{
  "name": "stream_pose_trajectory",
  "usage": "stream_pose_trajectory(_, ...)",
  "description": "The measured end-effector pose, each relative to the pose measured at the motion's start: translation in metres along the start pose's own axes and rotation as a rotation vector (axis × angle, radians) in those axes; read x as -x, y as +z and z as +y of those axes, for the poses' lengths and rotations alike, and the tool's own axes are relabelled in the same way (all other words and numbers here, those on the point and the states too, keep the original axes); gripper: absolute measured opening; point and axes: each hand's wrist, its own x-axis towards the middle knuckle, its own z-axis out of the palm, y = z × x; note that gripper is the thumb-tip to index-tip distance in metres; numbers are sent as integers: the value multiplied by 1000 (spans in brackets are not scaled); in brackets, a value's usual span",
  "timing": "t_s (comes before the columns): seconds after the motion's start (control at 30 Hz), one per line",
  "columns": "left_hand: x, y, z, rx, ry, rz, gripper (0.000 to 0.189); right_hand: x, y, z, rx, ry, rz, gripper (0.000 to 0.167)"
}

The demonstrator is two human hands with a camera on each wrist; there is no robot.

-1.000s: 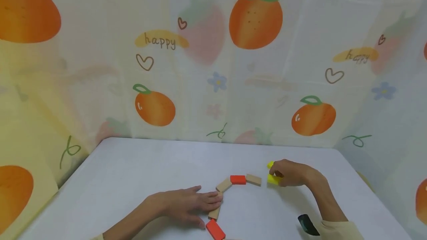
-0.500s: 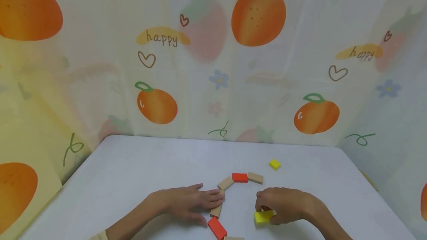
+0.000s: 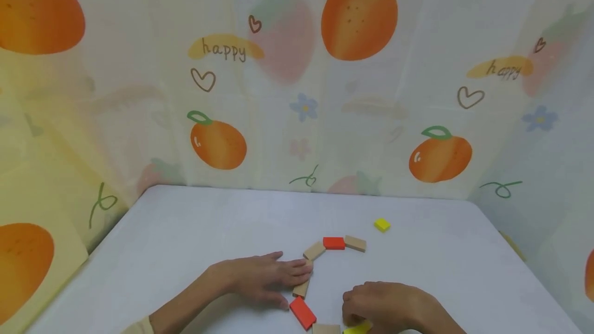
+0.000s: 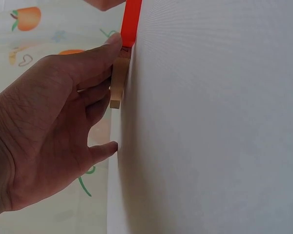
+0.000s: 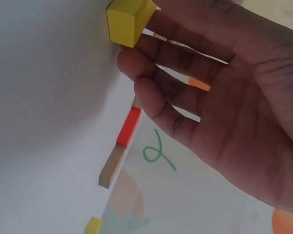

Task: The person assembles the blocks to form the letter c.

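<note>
In the head view, my left hand [image 3: 260, 280] lies with fingers extended over a plain wooden block [image 3: 301, 287] in a curved row. Its thumb tip is right by a red block [image 3: 302, 313]. My right hand [image 3: 390, 303] is at the near end of the row, pinching a yellow block [image 3: 357, 328], partly cut off by the frame's bottom edge. This yellow block [image 5: 129, 22] shows more clearly between thumb and fingers in the right wrist view. Just left of it lies another plain block [image 3: 326, 329], close to the red one.
The row curves on at the far side with a plain block [image 3: 314, 251], a red block [image 3: 334, 243] and another plain block [image 3: 355, 243]. A loose yellow block [image 3: 382, 224] lies beyond them on the white table [image 3: 209, 220]. A fruit-print sheet [image 3: 278, 133] hangs behind.
My right hand has brought one yellow block from the far right toward the near end of the row. The second yellow block stays behind. My left hand keeps its place.
</note>
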Motion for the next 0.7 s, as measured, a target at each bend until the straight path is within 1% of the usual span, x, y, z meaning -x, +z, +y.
stream_pose_trajectory(0.07, 0, -1, 0, -4, 3, 2, 70, -1, 0, 0, -12, 31, 1, 17)
stream_pose_trajectory(0.13, 0, -1, 0, -3, 0, 1, 70, -2, 0, 1, -21, 42, 8, 16)
stream_pose_trajectory(0.3, 0, -1, 0, -15, -2, 1, 70, -3, 1, 1, -6, 9, 24, 17)
stream_pose_trajectory(0.4, 0, -2, 0, -18, -2, 3, 70, -5, 0, 0, -12, 19, 21, 20)
stream_pose_trajectory(0.53, 0, -2, -1, 1, -1, 4, 71, -5, -1, 0, -30, 33, 16, 21)
stream_pose_trajectory(0.7, 1, -1, -1, 20, 1, 2, 71, -4, 0, -1, -33, 19, 8, 19)
